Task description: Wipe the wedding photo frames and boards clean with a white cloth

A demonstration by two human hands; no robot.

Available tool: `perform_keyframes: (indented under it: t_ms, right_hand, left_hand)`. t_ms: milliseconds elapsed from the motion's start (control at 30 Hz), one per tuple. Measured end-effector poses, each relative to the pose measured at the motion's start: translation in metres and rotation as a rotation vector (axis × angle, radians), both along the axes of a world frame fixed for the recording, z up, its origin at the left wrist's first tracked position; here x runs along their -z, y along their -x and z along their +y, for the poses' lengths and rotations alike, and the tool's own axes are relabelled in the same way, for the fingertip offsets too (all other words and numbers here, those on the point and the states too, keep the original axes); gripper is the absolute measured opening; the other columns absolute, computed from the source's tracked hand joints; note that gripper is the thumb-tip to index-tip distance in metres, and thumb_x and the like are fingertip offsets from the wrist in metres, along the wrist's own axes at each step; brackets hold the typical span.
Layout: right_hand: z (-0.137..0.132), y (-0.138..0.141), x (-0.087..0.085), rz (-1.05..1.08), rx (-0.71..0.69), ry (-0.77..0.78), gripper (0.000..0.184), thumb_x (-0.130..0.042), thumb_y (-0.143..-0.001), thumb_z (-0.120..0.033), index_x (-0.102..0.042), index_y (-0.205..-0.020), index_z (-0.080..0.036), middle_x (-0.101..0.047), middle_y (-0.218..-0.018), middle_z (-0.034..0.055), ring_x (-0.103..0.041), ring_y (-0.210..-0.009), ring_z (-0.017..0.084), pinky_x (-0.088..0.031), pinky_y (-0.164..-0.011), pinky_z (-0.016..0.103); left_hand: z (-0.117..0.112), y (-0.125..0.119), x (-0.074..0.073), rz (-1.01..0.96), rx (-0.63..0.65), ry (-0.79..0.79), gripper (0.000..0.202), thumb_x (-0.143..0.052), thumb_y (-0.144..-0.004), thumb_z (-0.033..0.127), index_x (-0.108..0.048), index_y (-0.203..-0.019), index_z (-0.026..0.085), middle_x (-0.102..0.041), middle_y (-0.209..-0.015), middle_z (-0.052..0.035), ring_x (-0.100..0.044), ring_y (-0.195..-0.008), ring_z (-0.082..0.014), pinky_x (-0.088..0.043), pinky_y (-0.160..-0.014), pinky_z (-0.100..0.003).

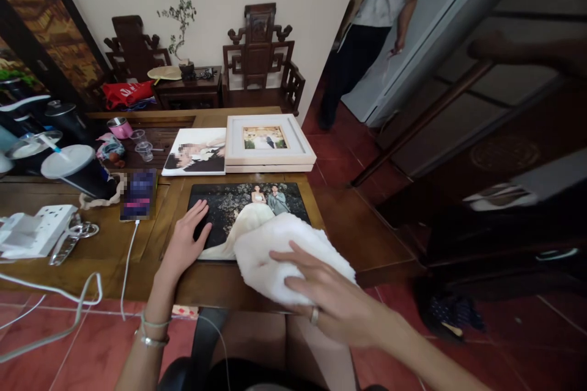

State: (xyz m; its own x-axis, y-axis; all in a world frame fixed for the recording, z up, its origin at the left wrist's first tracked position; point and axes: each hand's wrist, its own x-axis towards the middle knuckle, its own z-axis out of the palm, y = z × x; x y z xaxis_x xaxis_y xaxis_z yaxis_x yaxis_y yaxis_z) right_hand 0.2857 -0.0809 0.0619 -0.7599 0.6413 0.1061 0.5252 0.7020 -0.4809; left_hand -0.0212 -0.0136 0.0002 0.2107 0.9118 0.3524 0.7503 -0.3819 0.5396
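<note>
A dark wedding photo panel (224, 211) lies flat on the wooden table near its front edge, showing a couple and a wide white gown. My left hand (186, 238) rests on the panel's left edge, fingers stretched out and holding nothing. With my right hand (321, 293) I hold a fluffy white cloth (270, 244) against the panel's lower right part. The cloth covers that corner and hangs past the table's edge. Just behind lie a white-edged photo print (195, 153) and a pale framed photo (233, 140), side by side.
On the left of the table (110, 263) are a phone (139, 195) on a charging cable, a lidded dark cup (76, 171) with a straw, a power strip (48, 229) and a clear claw clip (71, 241). Wooden chairs (259, 61) stand behind. A person (367, 43) stands at the back right.
</note>
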Motion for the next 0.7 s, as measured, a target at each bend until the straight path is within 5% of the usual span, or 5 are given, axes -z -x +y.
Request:
perform_keyframes:
  t_ms: [200, 333, 500, 700]
  right_hand:
    - [0.090, 0.001, 0.010, -0.035, 0.251, -0.070, 0.025, -0.041, -0.094, -0.031, -0.062, -0.097, -0.019, -0.061, -0.122, 0.0152, -0.046, -0.127, 0.031, -0.037, -0.105, 0.053]
    - [0.115, 0.007, 0.026, -0.070, 0.246, -0.168, 0.022, -0.043, -0.090, -0.023, -0.063, -0.094, -0.017, -0.060, -0.125, 0.0173, -0.038, -0.133, 0.033, -0.027, -0.108, 0.060]
    - [0.060, 0.015, 0.039, -0.070, 0.148, -0.239, 0.027, -0.054, -0.069, -0.011, -0.068, -0.090, -0.021, -0.047, -0.143, 0.0100, -0.023, -0.140, 0.036, -0.011, -0.108, 0.069]
    - [-0.013, 0.021, 0.020, 0.031, -0.005, -0.130, 0.028, -0.054, -0.069, -0.012, -0.067, -0.093, -0.020, -0.052, -0.138, 0.0106, -0.034, -0.135, 0.030, -0.016, -0.114, 0.059]
  left_hand:
    - [0.001, 0.000, -0.002, -0.006, -0.008, 0.027, 0.043, -0.050, -0.091, 0.032, -0.055, -0.130, 0.015, -0.051, -0.140, -0.0121, -0.042, -0.134, -0.0233, -0.033, -0.113, -0.045]
    - [0.000, -0.002, -0.005, -0.011, -0.016, 0.039, 0.042, -0.050, -0.091, 0.033, -0.055, -0.130, 0.016, -0.051, -0.140, -0.0115, -0.042, -0.134, -0.0239, -0.033, -0.113, -0.048]
    - [-0.001, -0.002, -0.007, 0.000, -0.014, 0.037, 0.043, -0.048, -0.092, 0.033, -0.055, -0.130, 0.014, -0.051, -0.140, -0.0133, -0.043, -0.134, -0.0238, -0.033, -0.113, -0.047]
    - [-0.002, -0.002, -0.005, 0.005, -0.012, 0.015, 0.042, -0.049, -0.092, 0.032, -0.055, -0.130, 0.014, -0.051, -0.140, -0.0126, -0.043, -0.134, -0.0234, -0.034, -0.112, -0.046]
